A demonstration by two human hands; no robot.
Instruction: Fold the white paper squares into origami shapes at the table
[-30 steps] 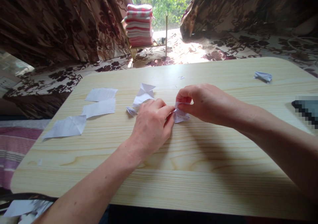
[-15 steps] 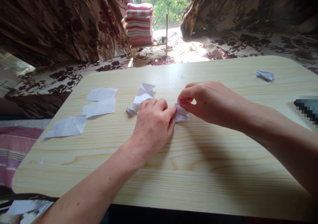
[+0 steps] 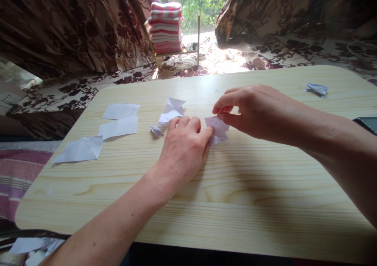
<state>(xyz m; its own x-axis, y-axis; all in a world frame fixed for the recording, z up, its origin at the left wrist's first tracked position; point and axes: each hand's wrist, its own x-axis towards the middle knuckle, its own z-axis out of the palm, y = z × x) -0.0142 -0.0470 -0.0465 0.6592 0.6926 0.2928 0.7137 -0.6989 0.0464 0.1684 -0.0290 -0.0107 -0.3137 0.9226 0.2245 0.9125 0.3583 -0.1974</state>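
My left hand (image 3: 186, 142) rests on the table with its fingers curled. Its thumb side presses on a small white folded paper (image 3: 217, 130). The paper shows creases and pointed flaps, and part of it is under my hand. My right hand (image 3: 238, 105) is at the paper's far edge, thumb and index fingertips pinched close together at it. Just beyond my left hand lies another folded paper (image 3: 172, 109) with a crossed crease. A small, narrow folded piece of paper (image 3: 156, 131) sits left of my left knuckles.
Flat paper sheets (image 3: 120, 127) and a creased sheet (image 3: 79, 150) lie at the left. A folded paper bundle (image 3: 316, 89) and a dark device (image 3: 366, 123) are at the right. Tiny scraps (image 3: 216, 90) lie toward the back. Stacked towels (image 3: 165, 28) stand beyond the table (image 3: 206, 219).
My right hand has risen slightly. The folded paper between my hands has opened out, showing more of its far flap. My left hand stays almost in place, its thumb side slightly further right.
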